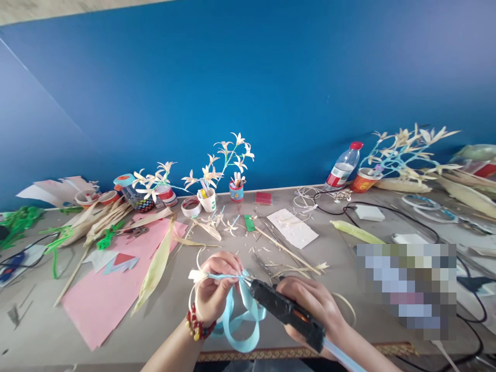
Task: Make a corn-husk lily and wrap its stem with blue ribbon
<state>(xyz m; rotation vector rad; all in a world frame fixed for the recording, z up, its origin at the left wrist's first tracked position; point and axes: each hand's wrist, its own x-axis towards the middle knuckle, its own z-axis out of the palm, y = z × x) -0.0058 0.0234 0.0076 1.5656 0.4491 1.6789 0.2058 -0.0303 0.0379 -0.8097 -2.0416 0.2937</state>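
Blue ribbon (244, 345) loops between your hands and looks light, soft and floppy, so a flat pinch close to the stem should suit it best. Your left hand (215, 289) pinches the thin stem (222, 276), which looks easy to bend, so go gently and stay off its pale tip (197, 276). Your right hand (315, 305) wraps around the black glue gun (287, 310), likely hard and heavier, with its nose right by the ribbon, maybe touching.
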